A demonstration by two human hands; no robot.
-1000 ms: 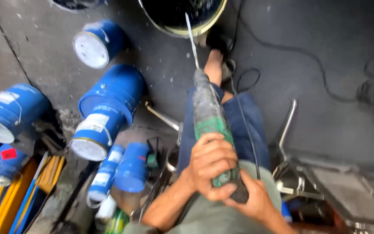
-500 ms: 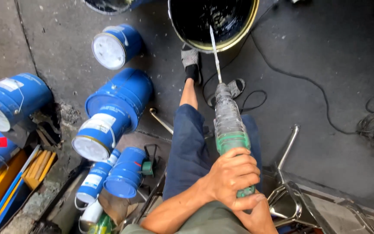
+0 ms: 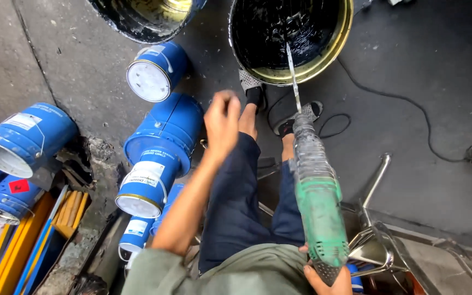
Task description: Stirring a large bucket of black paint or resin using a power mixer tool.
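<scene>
Down at six o'clock, right hand [image 3: 323,281] clamped around the rear grip of the green power mixer [image 3: 318,207], barely peeking past the frame's lower edge. Mixer body angled up toward twelve, its thin metal shaft [image 3: 292,74] dipping into the big open bucket [image 3: 334,52] of black liquid. At nine o'clock of the mixer, left hand [image 3: 222,123] raised in mid-air, fingers loosely curled, gripping nothing. Farther left, blue cans [image 3: 162,150] lying tumbled across the concrete floor [image 3: 55,49].
</scene>
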